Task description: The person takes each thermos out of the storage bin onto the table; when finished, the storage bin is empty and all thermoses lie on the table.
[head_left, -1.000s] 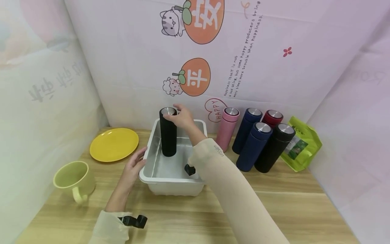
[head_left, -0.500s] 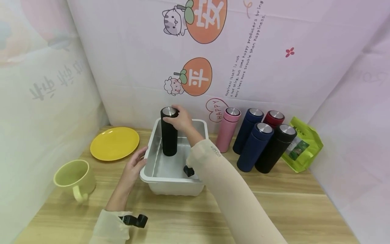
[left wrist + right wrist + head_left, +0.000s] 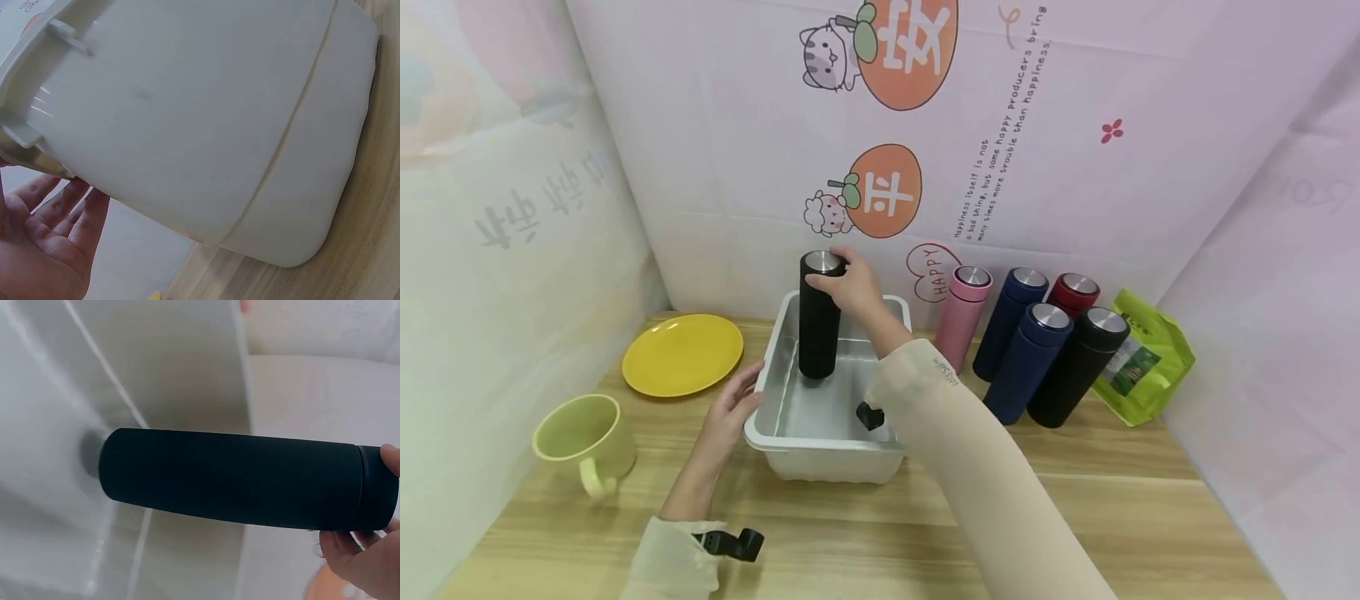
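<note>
A tall black thermos bottle (image 3: pixel 819 325) with a silver-topped lid stands upright over the floor of a white plastic bin (image 3: pixel 826 444), near its left wall. My right hand (image 3: pixel 853 287) grips the bottle by its lid end, thumb and fingers on opposite sides. In the right wrist view, the base of the thermos bottle (image 3: pixel 231 478) is close over the bin floor, with a dark shadow beside it. My left hand (image 3: pixel 727 417) rests on the outside of the bin's left rim. The left wrist view shows its relaxed fingers (image 3: pixel 90 219) touching just under that rim.
Right of the bin stand a pink bottle (image 3: pixel 961 321), two blue bottles (image 3: pixel 1021 367), a red bottle (image 3: pixel 1073 292) and another black bottle (image 3: pixel 1075 371). A green pouch (image 3: pixel 1150 358) is behind them. At left are a yellow plate (image 3: pixel 682 356) and a light green mug (image 3: pixel 587 442).
My right hand has raised the black thermos bottle slightly and shifted it a little to the right. The left hand keeps its place at the bin's rim.
</note>
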A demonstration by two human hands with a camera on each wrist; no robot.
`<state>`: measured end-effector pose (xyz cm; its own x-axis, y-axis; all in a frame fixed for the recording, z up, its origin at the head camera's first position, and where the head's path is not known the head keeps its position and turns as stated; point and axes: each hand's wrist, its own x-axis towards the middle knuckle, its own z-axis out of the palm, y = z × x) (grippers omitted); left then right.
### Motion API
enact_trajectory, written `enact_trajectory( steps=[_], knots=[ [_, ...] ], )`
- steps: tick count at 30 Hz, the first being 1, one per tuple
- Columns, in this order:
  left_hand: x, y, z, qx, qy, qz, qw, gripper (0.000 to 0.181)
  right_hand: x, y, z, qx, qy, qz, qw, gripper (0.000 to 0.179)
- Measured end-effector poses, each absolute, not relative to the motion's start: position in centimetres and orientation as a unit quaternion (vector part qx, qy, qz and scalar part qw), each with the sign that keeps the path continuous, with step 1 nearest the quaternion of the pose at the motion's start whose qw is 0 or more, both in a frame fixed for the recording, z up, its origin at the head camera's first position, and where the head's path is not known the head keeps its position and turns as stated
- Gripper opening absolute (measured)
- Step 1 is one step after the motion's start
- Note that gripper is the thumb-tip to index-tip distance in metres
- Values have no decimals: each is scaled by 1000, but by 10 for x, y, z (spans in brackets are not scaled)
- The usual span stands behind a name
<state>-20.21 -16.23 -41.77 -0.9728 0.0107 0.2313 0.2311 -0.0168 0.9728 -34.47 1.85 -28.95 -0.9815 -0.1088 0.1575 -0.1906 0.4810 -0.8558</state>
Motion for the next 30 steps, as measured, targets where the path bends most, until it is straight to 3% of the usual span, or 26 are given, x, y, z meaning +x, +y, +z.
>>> enact_trajectory(
  steps=[10,18,30],
  knots=[
    [-203,-165,-418,-84,-698,-707,70,47,-325,50,-229,102,-797,589,82,57],
    [-206,-166,-420,-83,-705,-702,58,48,-298,97,-182,90,-785,606,89,62],
    [-206,-167,-418,-92,-704,-701,67,48,-270,166,-170,60,-789,595,141,61]
  ],
)
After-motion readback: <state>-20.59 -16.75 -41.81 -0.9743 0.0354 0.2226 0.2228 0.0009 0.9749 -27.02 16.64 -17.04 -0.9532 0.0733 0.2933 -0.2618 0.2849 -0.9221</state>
